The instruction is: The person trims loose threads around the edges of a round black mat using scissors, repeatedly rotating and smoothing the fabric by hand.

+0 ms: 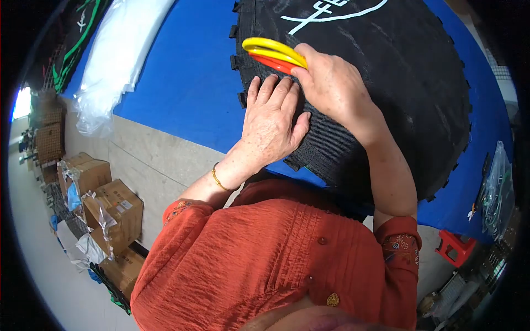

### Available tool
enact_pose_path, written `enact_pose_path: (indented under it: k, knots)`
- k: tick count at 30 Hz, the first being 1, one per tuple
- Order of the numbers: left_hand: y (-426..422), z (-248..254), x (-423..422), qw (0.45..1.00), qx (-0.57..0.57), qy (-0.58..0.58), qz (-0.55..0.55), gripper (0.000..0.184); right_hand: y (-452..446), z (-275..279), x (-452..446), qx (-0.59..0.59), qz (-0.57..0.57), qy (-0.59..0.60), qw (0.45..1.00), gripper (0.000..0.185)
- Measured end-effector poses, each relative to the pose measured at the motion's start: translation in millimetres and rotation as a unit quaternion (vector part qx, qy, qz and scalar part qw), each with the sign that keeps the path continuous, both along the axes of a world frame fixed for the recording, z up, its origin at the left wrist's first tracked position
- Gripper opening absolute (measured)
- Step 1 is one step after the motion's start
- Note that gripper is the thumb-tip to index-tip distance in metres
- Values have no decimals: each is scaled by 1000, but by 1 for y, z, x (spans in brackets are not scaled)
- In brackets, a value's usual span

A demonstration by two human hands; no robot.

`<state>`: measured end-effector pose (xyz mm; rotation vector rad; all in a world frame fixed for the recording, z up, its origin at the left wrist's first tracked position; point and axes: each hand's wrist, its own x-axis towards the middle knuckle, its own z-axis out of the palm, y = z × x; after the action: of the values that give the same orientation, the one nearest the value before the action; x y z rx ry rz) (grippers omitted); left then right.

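A large round black mesh mat (397,105) with white lettering and short tabs along its edge lies on the blue-covered table. My left hand (271,118) rests flat on the mat near its edge, fingers stretched out, holding nothing. Just beside it, my right hand (331,83) is closed around thin plastic rings, yellow rings (268,42) above a red ring (271,62). The rings are held over the mat's left edge. My palm and fingers hide their right ends.
Clear plastic bags (118,49) lie on the blue tabletop (176,77) at left. Cardboard boxes (118,212) stand on the floor at lower left. A red stool (455,248) is at lower right, below a plastic bag with green items (497,187).
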<state>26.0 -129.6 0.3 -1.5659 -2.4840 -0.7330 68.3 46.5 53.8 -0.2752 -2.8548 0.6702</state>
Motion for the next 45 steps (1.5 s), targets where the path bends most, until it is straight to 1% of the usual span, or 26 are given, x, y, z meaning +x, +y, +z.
enact_pose_path:
  k: [2,5,9,12,13,16,17,20,23,26,28,31,34,37,40,45]
  knots:
    - [0,-1,1,1000,1,-1,1,62,-5,0,3,-2,-16,-16,1000,25]
    - [1,0,2,1000,5,5,-1,60,1,-8,-5,19,-60,1,998,26]
    - [-1,-3,3,1000,19,8,1,55,12,-3,3,53,-73,-6,996,25]
    - [-4,-4,1,1000,27,10,2,52,20,-3,20,43,-83,-9,996,24]
    - [-3,-4,1,999,30,11,1,51,19,-4,28,17,-89,0,996,23]
    - [-1,-5,1,1000,25,12,2,50,5,6,52,-8,-68,-27,997,23]
    - [-2,-5,1,1000,20,14,1,50,-1,8,57,-32,-58,-30,997,22]
    - [-2,-4,0,1000,24,16,0,50,-8,4,58,-21,-73,-39,996,22]
    - [-2,-5,0,999,28,19,1,49,-1,-9,47,13,-84,45,995,19]
    - [-1,-3,1,999,31,13,1,48,-3,-8,46,16,-80,36,996,17]
    - [0,-5,2,999,32,20,-4,49,-8,-11,54,14,-51,35,998,18]
    - [0,-2,2,1000,18,11,0,51,-13,-7,63,9,-77,-28,997,22]
    - [-1,1,1,1000,-1,20,-7,57,0,-7,67,20,-91,-10,996,17]
    - [0,3,2,999,-20,29,-16,61,18,-14,69,44,-85,68,993,15]
    - [1,4,1,998,-38,32,-24,64,33,-12,69,92,-94,58,990,16]
    - [2,5,2,998,-44,35,-32,64,75,-23,57,114,-173,50,977,18]
